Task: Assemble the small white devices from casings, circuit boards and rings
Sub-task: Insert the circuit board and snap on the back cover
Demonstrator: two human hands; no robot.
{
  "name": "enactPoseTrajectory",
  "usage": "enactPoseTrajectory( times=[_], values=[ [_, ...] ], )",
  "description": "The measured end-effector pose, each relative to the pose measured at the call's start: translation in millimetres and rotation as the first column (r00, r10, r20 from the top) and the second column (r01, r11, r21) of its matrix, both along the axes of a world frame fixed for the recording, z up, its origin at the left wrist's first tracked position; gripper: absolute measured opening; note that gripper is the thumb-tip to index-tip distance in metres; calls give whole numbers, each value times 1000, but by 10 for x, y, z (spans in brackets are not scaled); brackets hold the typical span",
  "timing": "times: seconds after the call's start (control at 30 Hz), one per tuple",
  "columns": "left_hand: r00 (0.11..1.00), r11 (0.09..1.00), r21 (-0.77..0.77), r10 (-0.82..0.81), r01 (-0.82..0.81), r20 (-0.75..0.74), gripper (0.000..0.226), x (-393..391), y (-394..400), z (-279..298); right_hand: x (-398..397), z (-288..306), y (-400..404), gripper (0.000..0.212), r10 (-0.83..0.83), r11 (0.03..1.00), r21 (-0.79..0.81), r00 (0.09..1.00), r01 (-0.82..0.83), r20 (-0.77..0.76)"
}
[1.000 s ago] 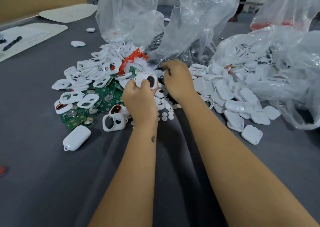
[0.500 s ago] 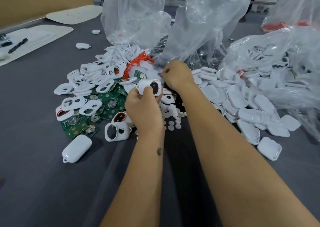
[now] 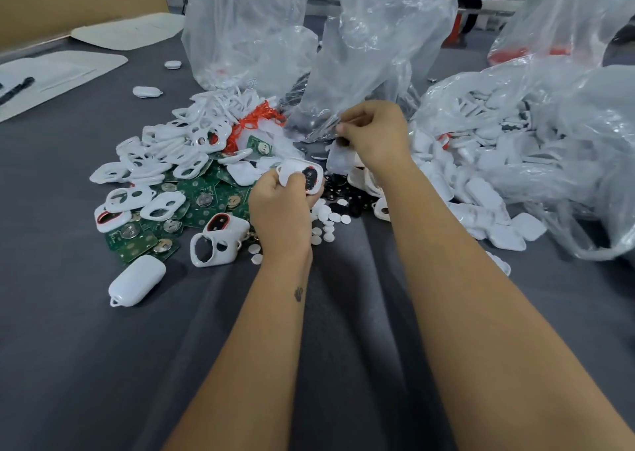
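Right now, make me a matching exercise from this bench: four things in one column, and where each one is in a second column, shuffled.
Things:
1. closed white device
2. green circuit boards
3. casing with black insert
4. black pen

Places:
A. on the white sheet, far left
B. gripped in the left hand
C. alone on the grey cloth, nearest the person
D. under the pile of white rings

Pairs: 1-C, 2-D, 3-B, 4-A

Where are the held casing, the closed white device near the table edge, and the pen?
held casing (image 3: 302,175), head view, its face.
closed white device (image 3: 137,280), head view, top shell.
pen (image 3: 16,89), head view, barrel.
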State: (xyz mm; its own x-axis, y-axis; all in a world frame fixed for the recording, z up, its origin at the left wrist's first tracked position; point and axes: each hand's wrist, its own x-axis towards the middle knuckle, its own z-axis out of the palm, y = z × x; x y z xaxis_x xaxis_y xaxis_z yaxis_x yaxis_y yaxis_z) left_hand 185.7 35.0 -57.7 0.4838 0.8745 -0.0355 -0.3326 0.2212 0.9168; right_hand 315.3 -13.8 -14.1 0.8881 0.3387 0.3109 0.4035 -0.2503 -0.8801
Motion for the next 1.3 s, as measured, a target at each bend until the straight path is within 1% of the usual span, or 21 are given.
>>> enactPoseTrajectory(
  times=[0.07, 0.13, 0.2, 0.3, 0.43, 0.47, 0.53, 0.6, 0.67, 0.7, 0.73, 0.77, 0.87, 0.93, 1.03, 1.1, 1.17, 1.23, 1.3],
  values=[
    [999, 999, 1, -47, 47, 9, 19, -8, -41, 7, -19, -11, -84, 12, -14, 1000, -10, 1000, 14, -8],
    [997, 997, 3, -71, 71, 18, 20, -16, -58, 6, -66, -44, -186, 20, -1, 1000, 7, 998, 1, -61],
    [997, 997, -2, -75, 75, 20, 19, -27, -59, 2, -109, -102, -296, 21, -4, 999, -34, 997, 2, -75],
    [998, 998, -18, -63, 63, 21, 19, -43, -57, 1, -202, -170, -426, 19, -8, 991, -136, 1000, 5, -17],
    [1000, 1000, -23, -12, 13, 27, 28, -59, -59, 24, -457, -166, -470, 18, 14, 966, -258, 990, 22, 138],
    [999, 1000, -25, -6, 7, 39, 32, -65, -56, 23, -531, -153, -477, 20, 31, 957, -291, 987, 16, 156],
    [998, 1000, -30, -3, 5, 58, 41, -72, -42, 9, -652, -127, -514, 25, 62, 935, -354, 988, -8, 140],
    [999, 1000, -19, -2, 3, 49, 36, -67, -34, -9, -733, -122, -565, 20, 118, 898, -437, 987, -58, 112],
    [1000, 1000, -1, 1, -1, 25, 25, -62, -44, -6, -794, -148, -620, 11, 215, 803, -587, 969, -103, 124],
    [1000, 1000, 1, -1, 1, 19, 22, -60, -52, -2, -824, -179, -644, 14, 254, 742, -662, 957, -102, 138],
    [1000, 1000, 2, -6, 6, 16, 19, -57, -61, 1, -846, -218, -664, 18, 268, 712, -696, 952, -92, 148],
    [1000, 1000, 6, -14, 14, 12, 16, -55, -68, 3, -864, -258, -685, 21, 252, 726, -684, 955, -78, 159],
    [999, 999, 32, -38, 38, 1, 12, -70, -95, 13, -947, -342, -752, 15, 133, 862, -506, 975, -25, 178],
    [998, 997, 39, -60, 59, 10, 13, -83, -116, 24, -984, -377, -783, 13, 57, 936, -352, 991, -11, 119],
    [993, 993, 49, -112, 110, 39, 18, -96, -164, 42, -1000, -414, -835, 14, -41, 995, -95, 999, 38, -34],
    [987, 987, 49, -153, 150, 54, 19, -98, -208, 60, -998, -420, -879, 17, -52, 989, 125, 979, 77, -198],
    [983, 983, 46, -180, 178, 49, 20, -95, -246, 77, -977, -408, -928, 19, -3, 951, 293, 951, 98, -309],
    [977, 977, 42, -212, 210, 31, 19, -96, -283, 92, -954, -385, -966, 17, 55, 915, 391, 932, 97, -359],
    [965, 965, 28, -261, 261, 11, 18, -94, -328, 96, -931, -374, -976, 16, 88, 899, 428, 921, 90, -379]
  ],
)
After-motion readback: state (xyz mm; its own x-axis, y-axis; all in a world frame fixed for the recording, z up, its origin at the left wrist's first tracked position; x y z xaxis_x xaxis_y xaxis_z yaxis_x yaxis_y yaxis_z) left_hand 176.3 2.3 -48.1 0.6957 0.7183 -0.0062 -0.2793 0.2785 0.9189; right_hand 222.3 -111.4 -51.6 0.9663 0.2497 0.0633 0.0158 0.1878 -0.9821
